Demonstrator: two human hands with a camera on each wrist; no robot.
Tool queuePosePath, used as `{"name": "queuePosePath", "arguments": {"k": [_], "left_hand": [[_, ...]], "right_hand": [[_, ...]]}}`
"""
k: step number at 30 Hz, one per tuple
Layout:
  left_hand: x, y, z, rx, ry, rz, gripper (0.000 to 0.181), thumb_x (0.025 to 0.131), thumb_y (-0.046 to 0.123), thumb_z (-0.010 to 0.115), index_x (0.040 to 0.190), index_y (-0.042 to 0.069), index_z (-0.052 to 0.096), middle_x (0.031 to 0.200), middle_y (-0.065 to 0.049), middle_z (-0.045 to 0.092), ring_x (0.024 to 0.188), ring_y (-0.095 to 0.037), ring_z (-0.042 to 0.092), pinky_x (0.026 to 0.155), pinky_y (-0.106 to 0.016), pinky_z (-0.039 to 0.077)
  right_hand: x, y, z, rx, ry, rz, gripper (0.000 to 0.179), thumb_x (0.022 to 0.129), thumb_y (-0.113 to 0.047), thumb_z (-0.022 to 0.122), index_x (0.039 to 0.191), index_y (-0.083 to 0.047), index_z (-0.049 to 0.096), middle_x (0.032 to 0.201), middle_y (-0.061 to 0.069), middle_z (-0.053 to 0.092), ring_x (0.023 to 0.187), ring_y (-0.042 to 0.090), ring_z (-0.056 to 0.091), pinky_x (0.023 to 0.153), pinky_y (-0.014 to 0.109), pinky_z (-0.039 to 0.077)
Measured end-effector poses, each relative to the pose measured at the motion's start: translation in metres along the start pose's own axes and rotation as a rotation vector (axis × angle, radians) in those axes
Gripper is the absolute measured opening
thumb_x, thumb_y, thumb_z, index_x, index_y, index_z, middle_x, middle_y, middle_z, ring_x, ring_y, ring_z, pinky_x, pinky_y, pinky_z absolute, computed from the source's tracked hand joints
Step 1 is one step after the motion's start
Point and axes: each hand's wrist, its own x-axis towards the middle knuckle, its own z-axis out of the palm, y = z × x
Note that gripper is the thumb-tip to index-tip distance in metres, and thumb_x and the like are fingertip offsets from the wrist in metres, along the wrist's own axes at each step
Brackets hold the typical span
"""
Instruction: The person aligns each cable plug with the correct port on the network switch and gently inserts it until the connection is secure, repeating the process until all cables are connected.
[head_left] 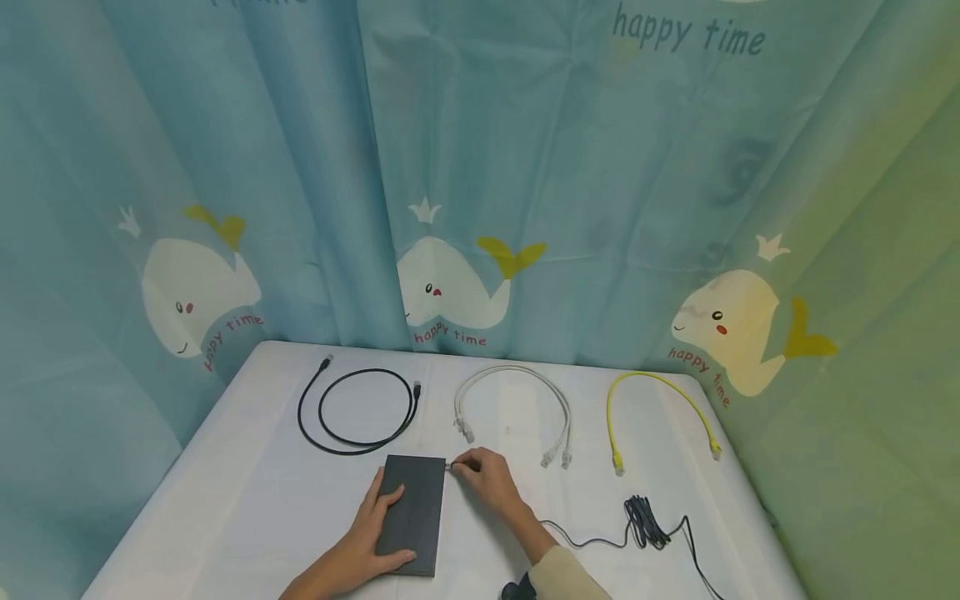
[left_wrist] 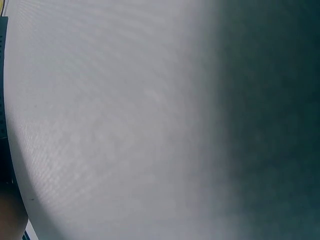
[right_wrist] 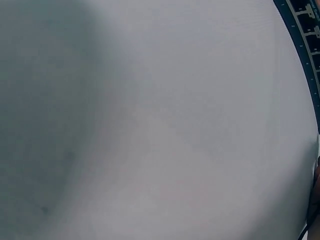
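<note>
On table [head_left: 255, 508], flat grey box [head_left: 418, 517] under spread left hand [head_left: 366, 540], right hand [head_left: 489, 482] pinching plug [head_left: 449, 466]

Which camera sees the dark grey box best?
The head view: it shows most of the box's top, with the left hand covering a little. The left wrist view shows only a sliver at its left edge; the right wrist view, just some sockets at its upper right.

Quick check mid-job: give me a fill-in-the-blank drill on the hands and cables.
The left hand holds the dark box, while the right hand pinches a plug near the box's far ____ corner.
Left of the pale cables, the looped cable is coloured ____.
Right of them, beyond the dark bundle, the lone cable is ____.

Missing: right; black; yellow.
</note>
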Motion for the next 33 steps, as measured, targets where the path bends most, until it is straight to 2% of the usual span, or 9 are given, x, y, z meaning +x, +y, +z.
{"name": "queuePosePath", "arguments": {"k": [8, 16, 22, 24, 29, 33], "left_hand": [[-0.001, -0.001, 0.001, -0.007, 0.0, -0.003, 0.091, 0.081, 0.046, 0.071, 0.146, 0.001, 0.024, 0.15, -0.024, -0.017, 0.135, -0.049, -0.006, 0.096, -0.071, 0.016], [-0.001, -0.001, 0.003, 0.01, -0.004, -0.003, 0.092, 0.081, 0.046, 0.072, 0.146, 0.003, 0.023, 0.15, -0.023, -0.017, 0.135, -0.051, -0.003, 0.095, -0.072, 0.019], [0.001, -0.004, -0.003, 0.051, 0.055, 0.025, 0.074, 0.093, 0.041, 0.059, 0.146, 0.003, 0.026, 0.152, -0.024, -0.002, 0.137, -0.046, 0.005, 0.099, -0.066, 0.02], [0.002, -0.006, -0.007, 0.067, 0.057, 0.04, 0.068, 0.096, 0.037, 0.055, 0.146, 0.001, 0.027, 0.152, -0.024, 0.003, 0.137, -0.044, 0.008, 0.101, -0.064, 0.019], [0.003, -0.009, -0.02, 0.126, 0.01, 0.037, 0.072, 0.092, 0.044, 0.057, 0.148, 0.008, 0.031, 0.151, -0.026, 0.015, 0.136, -0.049, 0.009, 0.099, -0.069, 0.011], [0.001, -0.014, -0.033, 0.125, -0.06, 0.032, 0.079, 0.086, 0.049, 0.064, 0.149, 0.015, 0.03, 0.15, -0.023, 0.021, 0.135, -0.051, 0.009, 0.095, -0.073, 0.013]], "right_hand": [[-0.004, 0.0, 0.003, -0.032, -0.01, -0.021, 0.011, 0.084, -0.021, 0.072, 0.085, -0.011, 0.077, 0.078, -0.008, 0.062, 0.076, 0.008, 0.051, 0.07, 0.027, 0.042], [-0.003, 0.002, 0.002, -0.027, -0.03, -0.025, 0.01, 0.084, -0.02, 0.072, 0.085, -0.012, 0.076, 0.08, -0.008, 0.064, 0.077, 0.008, 0.053, 0.071, 0.028, 0.044], [-0.001, 0.002, 0.0, -0.027, -0.039, -0.024, 0.012, 0.084, -0.022, 0.072, 0.084, -0.011, 0.076, 0.08, -0.008, 0.063, 0.075, 0.007, 0.053, 0.069, 0.027, 0.044], [-0.001, 0.002, -0.001, -0.032, -0.046, -0.019, 0.012, 0.084, -0.022, 0.072, 0.084, -0.012, 0.076, 0.08, -0.009, 0.062, 0.075, 0.006, 0.052, 0.069, 0.027, 0.044], [0.0, 0.004, -0.002, -0.029, -0.073, -0.013, 0.011, 0.085, -0.022, 0.071, 0.084, -0.012, 0.076, 0.08, -0.01, 0.062, 0.077, 0.006, 0.052, 0.07, 0.026, 0.045], [0.002, 0.005, -0.003, -0.01, -0.102, -0.024, 0.01, 0.085, -0.02, 0.071, 0.085, -0.011, 0.076, 0.081, -0.009, 0.063, 0.077, 0.006, 0.055, 0.07, 0.025, 0.046]]}}
